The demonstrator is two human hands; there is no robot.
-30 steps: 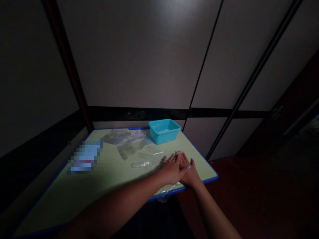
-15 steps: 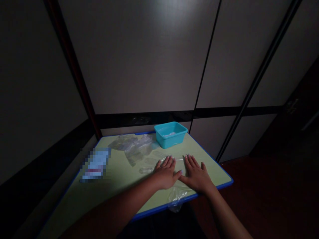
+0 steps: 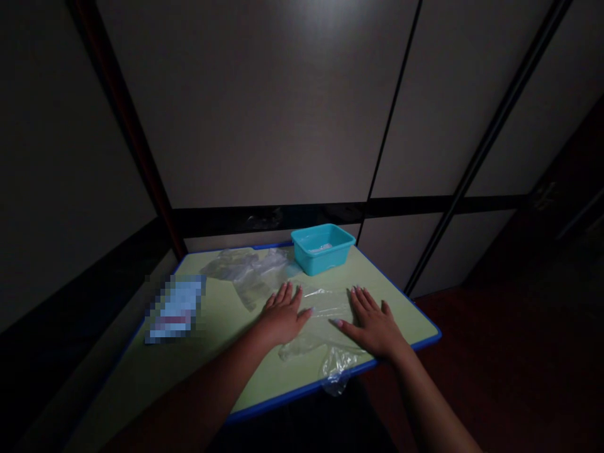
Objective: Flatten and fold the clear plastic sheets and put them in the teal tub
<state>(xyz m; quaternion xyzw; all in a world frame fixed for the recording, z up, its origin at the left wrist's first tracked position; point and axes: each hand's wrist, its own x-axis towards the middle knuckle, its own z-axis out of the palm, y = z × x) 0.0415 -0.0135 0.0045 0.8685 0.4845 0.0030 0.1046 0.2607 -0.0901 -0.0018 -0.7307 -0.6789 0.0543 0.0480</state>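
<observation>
Both my hands lie flat, palms down, on a clear plastic bag [image 3: 325,311] spread on the light green table [image 3: 221,352]. My left hand [image 3: 282,314] presses the bag's left side with fingers stretched out. My right hand [image 3: 370,320] presses its right side, fingers also spread. The bag's lower end [image 3: 337,371] hangs crumpled over the table's blue front edge.
A teal plastic tub [image 3: 322,248] stands at the table's far edge. A heap of clear plastic bags [image 3: 248,274] lies left of it. A blurred-out flat item [image 3: 174,308] sits at the table's left. Grey wall panels rise behind; dark floor lies to the right.
My hands, overlapped a second ago, have slid apart sideways across the bag, left hand leftward and right hand rightward. The bag now lies flatter between them.
</observation>
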